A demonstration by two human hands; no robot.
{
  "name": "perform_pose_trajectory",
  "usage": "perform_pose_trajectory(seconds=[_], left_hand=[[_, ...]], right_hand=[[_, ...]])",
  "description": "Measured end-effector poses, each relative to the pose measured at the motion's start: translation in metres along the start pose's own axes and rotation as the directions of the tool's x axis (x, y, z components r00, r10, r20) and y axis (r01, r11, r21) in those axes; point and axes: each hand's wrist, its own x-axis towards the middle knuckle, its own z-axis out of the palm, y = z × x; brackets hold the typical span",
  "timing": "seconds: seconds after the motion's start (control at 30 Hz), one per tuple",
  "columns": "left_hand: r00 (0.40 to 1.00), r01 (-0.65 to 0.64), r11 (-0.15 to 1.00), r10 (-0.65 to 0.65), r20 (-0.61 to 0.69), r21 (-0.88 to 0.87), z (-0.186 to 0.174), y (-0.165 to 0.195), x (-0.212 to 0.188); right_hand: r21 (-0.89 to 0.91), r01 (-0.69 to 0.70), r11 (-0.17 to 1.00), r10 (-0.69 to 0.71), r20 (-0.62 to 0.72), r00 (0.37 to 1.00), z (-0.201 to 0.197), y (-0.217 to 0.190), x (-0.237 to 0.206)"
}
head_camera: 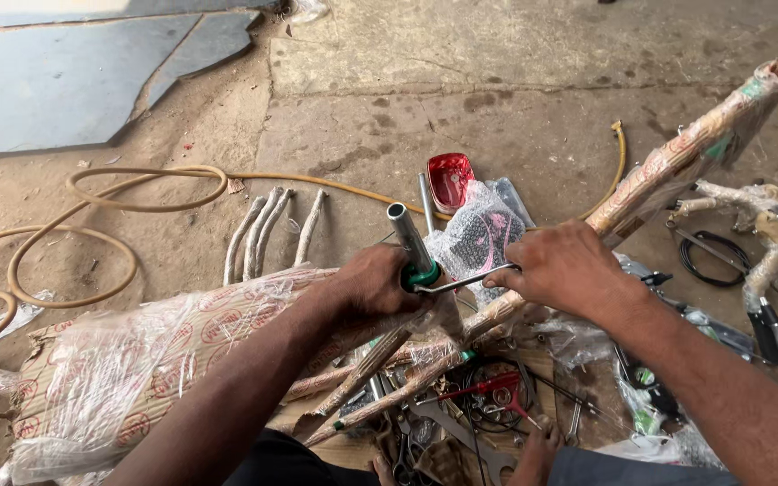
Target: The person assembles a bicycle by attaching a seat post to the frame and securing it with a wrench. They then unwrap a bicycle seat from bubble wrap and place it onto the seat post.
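A bicycle frame (677,162) wrapped in printed brown paper and clear plastic lies across my lap. My left hand (375,279) grips the frame around the green clamp (420,277) at the base of a bare grey metal tube (407,232) that sticks up. My right hand (565,265) rests on the paper-wrapped tube and holds the end of a thin metal wrench (465,281) whose other end sits at the green clamp.
Small tools, cables and plastic bags (488,396) lie under the frame. A red reflector (450,178) and bubble wrap (477,236) lie ahead. A yellow hose (92,234) coils at left. Wrapped handlebar parts (767,225) lie at right. Grey slabs (74,72) lean far left.
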Motion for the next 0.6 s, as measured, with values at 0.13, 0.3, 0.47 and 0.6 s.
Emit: perform_pose_trajectory(seconds=[0.13, 0.3, 0.47, 0.6], left_hand=[[0.99, -0.138, 0.99, 0.138, -0.005, -0.024, 0.003, -0.003, 0.002], [0.997, -0.077, 0.994, 0.074, 0.033, 0.079, 0.011, -0.002, 0.002], [0.996, -0.073, 0.997, 0.074, -0.053, 0.021, 0.005, 0.008, -0.004], [0.999, -0.037, 0.999, 0.037, 0.014, -0.006, 0.002, 0.008, -0.003]], right_hand=[[0.166, 0.076, 0.983, -0.02, -0.315, 0.949, 0.056, 0.006, -0.007], [0.186, 0.045, 0.982, 0.11, -0.743, 0.66, 0.116, -0.026, -0.015], [0.701, 0.067, 0.71, 0.589, -0.644, 0.489, 0.154, -0.114, -0.005], [0.587, -0.062, 0.807, 0.3, -0.318, 0.899, 0.15, -0.059, -0.034]])
